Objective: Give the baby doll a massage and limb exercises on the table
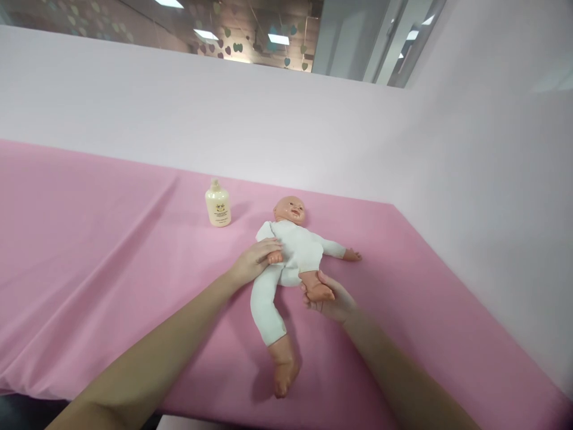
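Note:
A baby doll point(295, 242) with a white cloth body lies on its back on the pink cover, its head toward the wall. My left hand point(257, 260) is closed over the doll's arm at the side of its belly; the doll's small hand point(275, 257) shows beneath my fingers. With my right hand point(333, 298) I grip the doll's raised, bent leg around the ankle, near its foot point(320, 291). The doll's other leg point(268, 310) stretches toward me, and its other arm point(333, 248) lies out to the right.
A pale yellow pump bottle point(218, 206) stands upright left of the doll's head. The pink cover point(111, 239) has long creases on the left. A white wall point(201, 113) rises behind and on the right, with a window point(250, 36) above.

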`<state>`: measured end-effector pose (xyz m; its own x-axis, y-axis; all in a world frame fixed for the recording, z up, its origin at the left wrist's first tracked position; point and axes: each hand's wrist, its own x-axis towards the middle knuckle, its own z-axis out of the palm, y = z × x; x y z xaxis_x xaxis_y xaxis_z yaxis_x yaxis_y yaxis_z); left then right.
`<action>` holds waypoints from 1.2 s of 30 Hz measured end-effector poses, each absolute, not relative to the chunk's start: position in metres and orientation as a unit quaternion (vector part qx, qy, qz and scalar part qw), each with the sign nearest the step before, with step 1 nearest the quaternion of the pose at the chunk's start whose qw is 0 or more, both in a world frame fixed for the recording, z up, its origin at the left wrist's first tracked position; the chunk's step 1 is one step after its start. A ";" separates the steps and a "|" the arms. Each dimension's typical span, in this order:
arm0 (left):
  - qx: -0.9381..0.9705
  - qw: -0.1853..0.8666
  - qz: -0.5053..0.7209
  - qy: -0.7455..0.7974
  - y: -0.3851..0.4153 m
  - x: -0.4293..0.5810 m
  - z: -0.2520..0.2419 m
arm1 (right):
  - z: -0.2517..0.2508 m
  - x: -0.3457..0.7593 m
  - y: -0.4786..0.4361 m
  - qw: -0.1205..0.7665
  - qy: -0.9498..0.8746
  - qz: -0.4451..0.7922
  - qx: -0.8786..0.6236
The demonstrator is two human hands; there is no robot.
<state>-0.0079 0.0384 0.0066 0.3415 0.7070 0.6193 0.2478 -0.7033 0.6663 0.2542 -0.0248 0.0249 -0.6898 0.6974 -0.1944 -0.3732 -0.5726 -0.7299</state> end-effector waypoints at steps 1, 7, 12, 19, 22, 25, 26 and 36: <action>0.787 0.229 0.487 0.302 0.040 -0.008 0.005 | 0.026 0.253 -0.026 0.312 -0.337 0.853 -0.247; 0.797 0.208 0.469 0.317 0.036 -0.010 0.008 | 0.026 0.253 -0.028 0.310 -0.357 0.843 -0.256; 0.688 0.241 0.554 0.402 0.035 -0.016 0.019 | 0.022 0.262 -0.028 0.294 -0.410 0.840 -0.201; 0.382 0.343 0.776 0.366 0.069 -0.046 0.014 | 0.020 0.269 -0.030 0.111 -0.477 0.865 -0.112; 0.242 0.412 0.811 0.338 0.081 -0.061 0.001 | 0.030 0.263 -0.029 0.000 -0.524 0.845 -0.102; 0.118 0.452 0.808 0.359 0.088 -0.069 -0.010 | 0.036 0.258 -0.029 -0.072 -0.556 0.820 -0.114; 0.100 0.458 0.805 0.363 0.089 -0.071 -0.013 | 0.037 0.257 -0.029 -0.078 -0.562 0.815 -0.119; 0.176 0.430 0.817 0.342 0.084 -0.063 -0.007 | 0.033 0.259 -0.023 -0.075 -0.592 0.798 -0.084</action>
